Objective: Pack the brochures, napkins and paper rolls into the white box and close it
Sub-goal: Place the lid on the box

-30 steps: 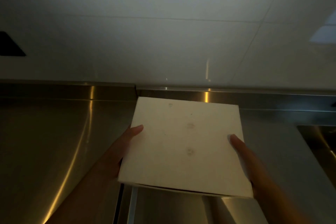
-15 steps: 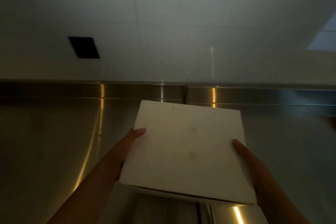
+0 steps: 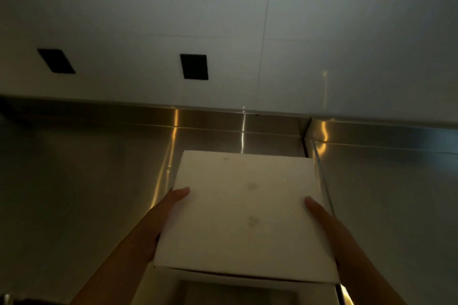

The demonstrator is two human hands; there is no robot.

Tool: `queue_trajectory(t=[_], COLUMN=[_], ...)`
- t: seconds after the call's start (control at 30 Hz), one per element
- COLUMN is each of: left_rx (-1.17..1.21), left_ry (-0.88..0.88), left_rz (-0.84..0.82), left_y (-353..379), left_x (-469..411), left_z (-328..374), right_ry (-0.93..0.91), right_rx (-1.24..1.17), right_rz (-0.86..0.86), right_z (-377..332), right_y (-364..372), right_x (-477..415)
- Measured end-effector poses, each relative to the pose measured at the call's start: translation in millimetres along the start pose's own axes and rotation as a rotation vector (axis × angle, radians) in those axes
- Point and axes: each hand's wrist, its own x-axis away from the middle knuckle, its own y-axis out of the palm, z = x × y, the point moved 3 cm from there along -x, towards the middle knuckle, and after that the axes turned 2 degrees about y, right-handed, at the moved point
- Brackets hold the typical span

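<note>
I hold the white box point(image 3: 245, 215) in front of me over a steel counter, its lid down and flat with a few faint smudges on top. My left hand point(image 3: 158, 218) grips its left side, thumb resting on the lid. On the right side my right hand point(image 3: 329, 225) does the same, thumb on the lid's right edge. A thin gap shows under the lid's near edge. No brochures, napkins or paper rolls are visible; the box's inside is hidden.
The stainless steel counter point(image 3: 86, 193) spreads left and right, with a seam point(image 3: 319, 168) running just right of the box. A steel backsplash meets a white wall point(image 3: 223, 20) behind, which carries two dark rectangular openings point(image 3: 194, 66). The scene is dim.
The view has swung left along the counter: the wall openings slid into sight and the seam shifted right of the box. Both hands keep the same hold on the shut box.
</note>
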Motion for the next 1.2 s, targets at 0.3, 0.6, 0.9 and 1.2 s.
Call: queue_trajectory(t=[0.3,0.6,0.9,1.2], left_rx=[0.068,0.062,0.083,0.058], left_ry=[0.025,0.007,-0.01,-0.026], left_rz=[-0.032,-0.071,-0.08,-0.12], left_y=[-112,-198,-216,-219], left_x=[-18,-67,-104,-111], left_z=[27,62,71,67], right_ry=[-0.007,-0.026,-0.048,-0.031], right_rx=[-0.003,-0.007,0.022,-0.005], right_rz=[0.067,0.125,0.139,0.06], right_z=[23,37,20,20], right_y=[110,196,215,218], right_x=[-26,-77,-111,-109])
